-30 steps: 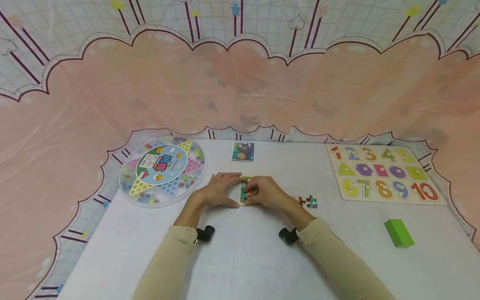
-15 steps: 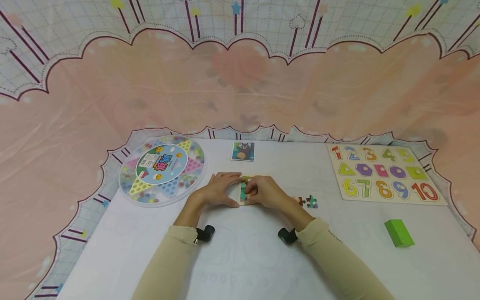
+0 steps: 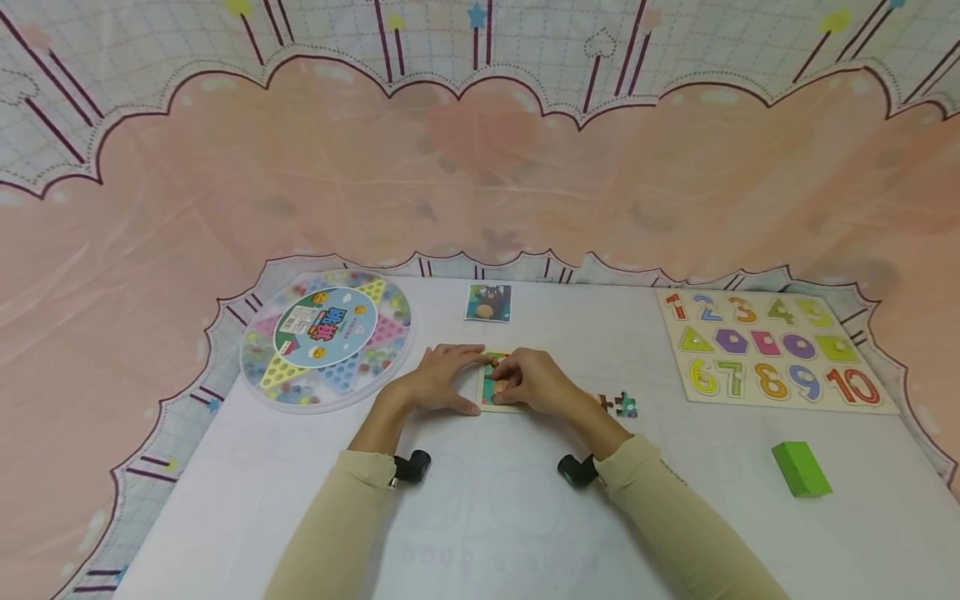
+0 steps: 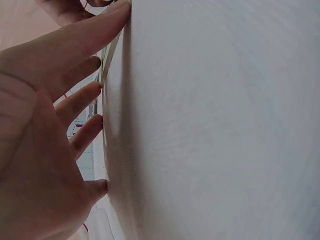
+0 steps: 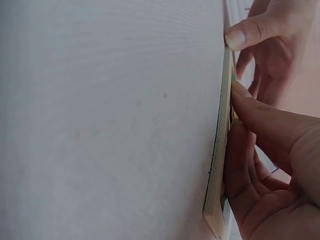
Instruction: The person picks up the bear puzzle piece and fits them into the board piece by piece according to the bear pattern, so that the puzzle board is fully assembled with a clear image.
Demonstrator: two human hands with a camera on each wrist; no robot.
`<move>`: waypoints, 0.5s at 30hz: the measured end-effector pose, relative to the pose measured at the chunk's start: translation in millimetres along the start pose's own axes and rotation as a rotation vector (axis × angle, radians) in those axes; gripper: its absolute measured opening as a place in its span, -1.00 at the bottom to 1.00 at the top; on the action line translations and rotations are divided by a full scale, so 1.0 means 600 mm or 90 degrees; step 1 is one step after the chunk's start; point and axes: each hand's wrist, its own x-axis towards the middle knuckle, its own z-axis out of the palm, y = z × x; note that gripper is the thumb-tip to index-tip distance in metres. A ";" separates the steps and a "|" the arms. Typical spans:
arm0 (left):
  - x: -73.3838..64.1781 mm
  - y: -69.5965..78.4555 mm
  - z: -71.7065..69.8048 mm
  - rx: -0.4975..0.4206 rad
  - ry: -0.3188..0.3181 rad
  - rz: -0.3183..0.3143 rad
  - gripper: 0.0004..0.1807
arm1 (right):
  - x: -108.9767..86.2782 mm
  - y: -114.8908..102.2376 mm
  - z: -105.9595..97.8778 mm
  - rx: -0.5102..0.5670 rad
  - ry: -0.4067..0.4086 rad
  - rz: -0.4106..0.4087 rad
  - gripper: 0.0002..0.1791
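A small jigsaw puzzle tray with a pale wooden rim and green and orange artwork lies on the white table between the hands. My left hand spreads its fairly straight fingers along the tray's left side. In the right wrist view, the left thumb rests at the tray's edge. My right hand bends over the tray and pinches a puzzle piece low against it, and the fingers hide most of this piece. Loose jigsaw pieces lie right of the tray, partly behind the right wrist.
A square bear picture card lies beyond the tray. At the left is a round Chinese checkers set with coloured marbles. A wooden number board lies at the back right, with a green block nearer. A patterned curtain hangs behind.
Both hands stay at the tray. The right fingertips shift slightly over the piece, and more orange shows beside them. The whole head view drifts a few pixels.
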 end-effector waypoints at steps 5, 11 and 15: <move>0.002 -0.001 0.000 0.011 0.001 0.006 -0.09 | -0.003 -0.001 -0.001 -0.004 0.008 -0.009 -0.66; 0.001 -0.001 -0.001 0.010 -0.004 0.009 -0.08 | -0.012 -0.012 -0.002 -0.123 -0.015 -0.048 -0.68; 0.000 -0.001 -0.001 0.016 -0.009 0.009 -0.08 | -0.022 -0.018 -0.006 -0.209 -0.040 -0.049 -0.63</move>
